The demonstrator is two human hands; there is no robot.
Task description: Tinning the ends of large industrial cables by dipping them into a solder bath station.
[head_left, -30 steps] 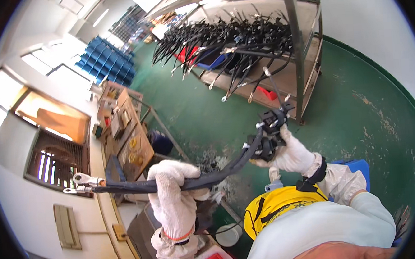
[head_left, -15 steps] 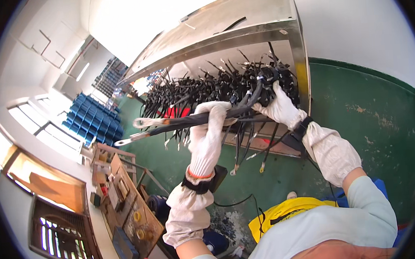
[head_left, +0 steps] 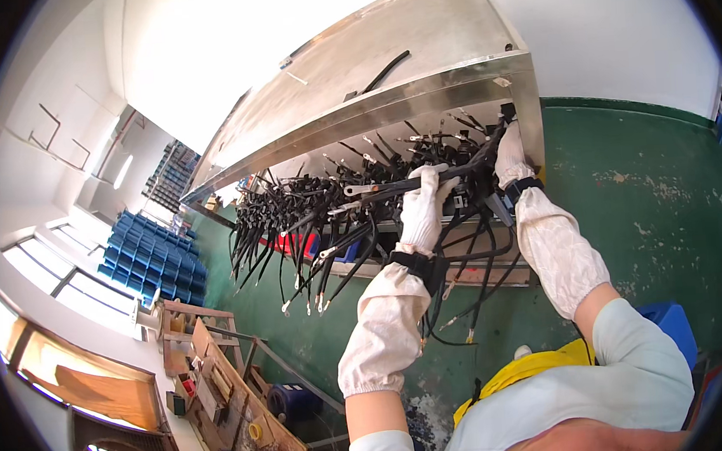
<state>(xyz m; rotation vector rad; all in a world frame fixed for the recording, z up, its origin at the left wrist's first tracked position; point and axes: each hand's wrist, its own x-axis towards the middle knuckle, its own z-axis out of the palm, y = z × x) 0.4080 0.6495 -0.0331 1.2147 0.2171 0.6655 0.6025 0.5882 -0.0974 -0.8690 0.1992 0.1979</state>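
Observation:
Both my hands wear white gloves and white sleeve covers. My left hand [head_left: 423, 209] grips a bundle of black cables [head_left: 392, 190] with metal terminals near its front end. My right hand [head_left: 510, 154] holds the same bundle further back, at the right post of a steel rack [head_left: 419, 98]. The bundle lies across the rack's upper shelf among several other black cable assemblies [head_left: 286, 213], whose ends hang down over the shelf edge.
Green floor [head_left: 657, 207] stretches to the right of the rack. Blue stacked bins [head_left: 152, 263] stand at the left wall. A wooden workbench with tools [head_left: 222, 383] is at lower left. A yellow object [head_left: 543, 363] and a blue crate [head_left: 668, 318] sit by my body.
The cable bundle went from low in front of me up to the rack shelf. Both hands have reached further in, and the view has tilted toward the rack.

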